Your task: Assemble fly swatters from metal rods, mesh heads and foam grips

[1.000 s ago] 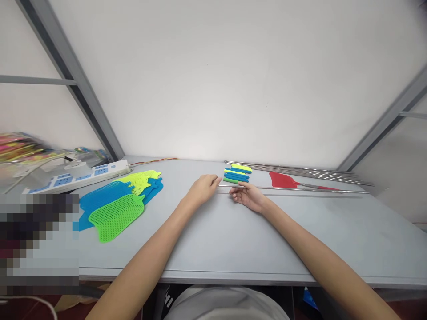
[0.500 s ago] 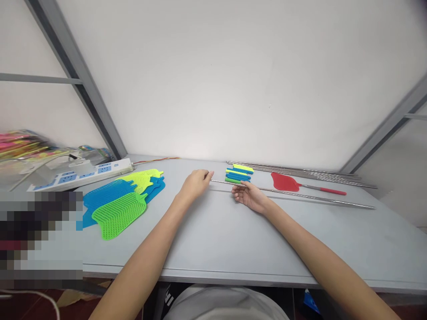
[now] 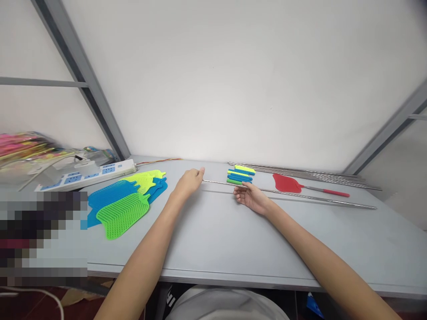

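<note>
A thin, shiny metal telescopic rod [image 3: 307, 197] runs sideways just over the table, its right end free. My left hand [image 3: 191, 182] is closed on the rod's left end, pinching it between thumb and fingers. Further right, my right hand [image 3: 252, 198] holds the same rod with thumb and fingertips, palm partly turned up. Behind the right hand lie several handle grips [image 3: 240, 176] in blue, yellow and green. A red fly swatter [image 3: 287, 183] with a grey and red handle rests beyond the rod.
Left of my hands lie loose green [image 3: 124, 215], blue and yellow fly swatter heads, overlapping. A white power strip [image 3: 90, 174] stands behind them. Several more metal rods [image 3: 316, 174] lie along the wall. Colourful packaged goods [image 3: 25, 144] are at far left.
My left hand has moved a little to the left, and a longer stretch of rod shows between the hands. My right hand stays about in place. The view has shifted slightly.
</note>
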`<state>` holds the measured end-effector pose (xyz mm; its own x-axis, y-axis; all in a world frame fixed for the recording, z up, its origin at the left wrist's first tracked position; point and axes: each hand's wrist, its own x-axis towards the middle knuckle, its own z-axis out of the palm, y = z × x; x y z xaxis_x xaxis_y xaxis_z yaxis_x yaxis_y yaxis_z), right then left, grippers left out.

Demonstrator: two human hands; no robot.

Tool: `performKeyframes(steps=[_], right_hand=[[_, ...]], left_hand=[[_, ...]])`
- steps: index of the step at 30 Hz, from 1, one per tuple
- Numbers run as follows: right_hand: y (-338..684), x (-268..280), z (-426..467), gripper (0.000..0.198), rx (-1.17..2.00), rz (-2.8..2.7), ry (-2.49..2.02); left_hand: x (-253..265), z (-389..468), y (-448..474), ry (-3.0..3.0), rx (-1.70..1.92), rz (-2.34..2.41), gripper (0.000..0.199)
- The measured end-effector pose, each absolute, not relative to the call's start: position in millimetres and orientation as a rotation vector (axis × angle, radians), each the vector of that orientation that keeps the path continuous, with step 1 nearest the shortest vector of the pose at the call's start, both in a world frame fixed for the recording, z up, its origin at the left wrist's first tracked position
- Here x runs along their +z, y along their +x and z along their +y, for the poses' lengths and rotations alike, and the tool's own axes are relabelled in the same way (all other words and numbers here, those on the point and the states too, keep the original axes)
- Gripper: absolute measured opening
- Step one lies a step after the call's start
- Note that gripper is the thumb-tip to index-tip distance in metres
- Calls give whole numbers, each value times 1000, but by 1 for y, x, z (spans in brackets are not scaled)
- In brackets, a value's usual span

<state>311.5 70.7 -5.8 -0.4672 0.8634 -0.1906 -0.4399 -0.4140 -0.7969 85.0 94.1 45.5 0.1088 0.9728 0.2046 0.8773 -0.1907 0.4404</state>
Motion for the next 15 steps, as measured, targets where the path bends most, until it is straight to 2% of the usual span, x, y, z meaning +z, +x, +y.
performKeyframes(steps=[8, 15], right_hand=[[311, -4, 70, 27, 1959, -882, -776], [311, -5, 70, 27, 1947, -869, -788]], left_hand=[[48, 100, 77, 2118, 631, 1980, 49], [47, 98, 81, 2261, 657, 1892, 41]])
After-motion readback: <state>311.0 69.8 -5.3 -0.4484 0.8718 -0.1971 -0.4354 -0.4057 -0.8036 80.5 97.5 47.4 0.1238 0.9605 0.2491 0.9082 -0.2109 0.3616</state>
